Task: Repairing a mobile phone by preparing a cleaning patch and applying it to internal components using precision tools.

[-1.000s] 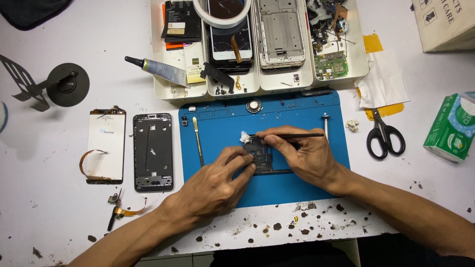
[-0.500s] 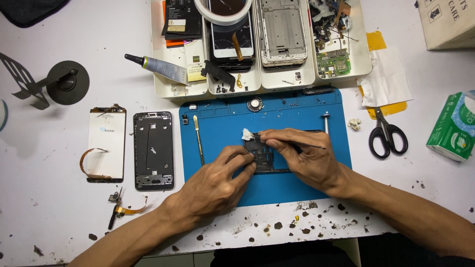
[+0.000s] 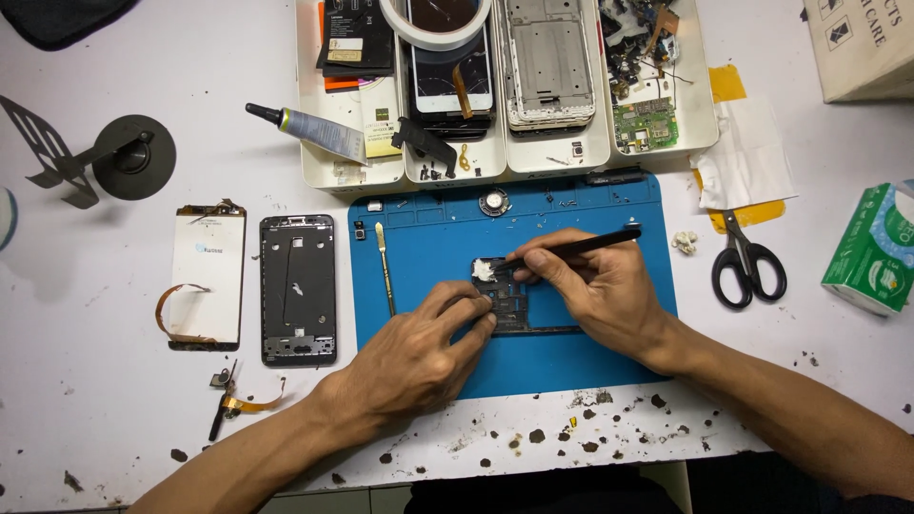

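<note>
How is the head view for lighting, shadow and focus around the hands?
Head view: even overhead light, sharp across the blue mat; soft shadows under the left hand and right hand; no blur on the tweezers; mild glare on the white table; slight wide-angle bend at the edges.

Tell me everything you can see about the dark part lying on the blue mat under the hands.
The dark part is a flat, black piece, seemingly a phone frame or board with small cut-outs, lying level near the middle of the blue mat. Most of it is hidden. The left hand presses its fingertips on the left edge, pinning it down. The right hand holds black tweezers, whose tips meet a small white wad at the part's upper left corner. A thin dark strip runs right along its lower edge.
</note>
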